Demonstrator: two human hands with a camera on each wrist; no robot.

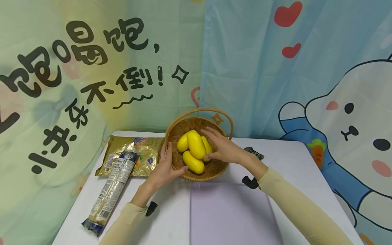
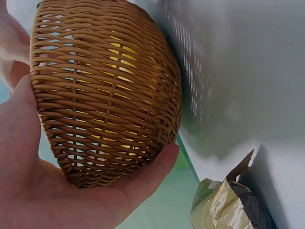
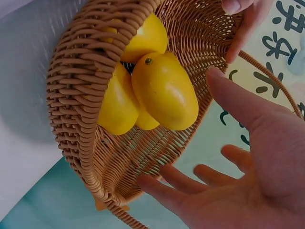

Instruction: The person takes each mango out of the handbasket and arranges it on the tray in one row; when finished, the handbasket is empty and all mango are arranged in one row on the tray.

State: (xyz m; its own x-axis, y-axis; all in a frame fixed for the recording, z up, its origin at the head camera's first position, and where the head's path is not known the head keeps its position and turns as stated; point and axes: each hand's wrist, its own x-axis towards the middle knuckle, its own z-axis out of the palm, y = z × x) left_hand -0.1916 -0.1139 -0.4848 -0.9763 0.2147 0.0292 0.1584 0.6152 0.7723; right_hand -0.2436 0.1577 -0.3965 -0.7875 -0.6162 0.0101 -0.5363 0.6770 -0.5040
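Mangoes (image 1: pixel 196 145) already in basket (image 1: pixel 215 173) nr R hand (image 1: pixel 225 148), spread, holding nothing; L hand (image 1: pixel 165 171) grips basket side, not let go yet.

The basket (image 2: pixel 95 95) is brown, in a woven pattern. The fruits (image 1: pixel 196 144) are yellow. The flat bag (image 1: pixel 153 153) is golden; the long pack (image 1: pixel 113 190) has dark blue ends. The mat (image 1: pixel 232 214) is pale purple, the table (image 1: pixel 165 211) white, the sleeves (image 1: pixel 294 201) cream. The blue cloth (image 1: pixel 245 85) bears red hearts.
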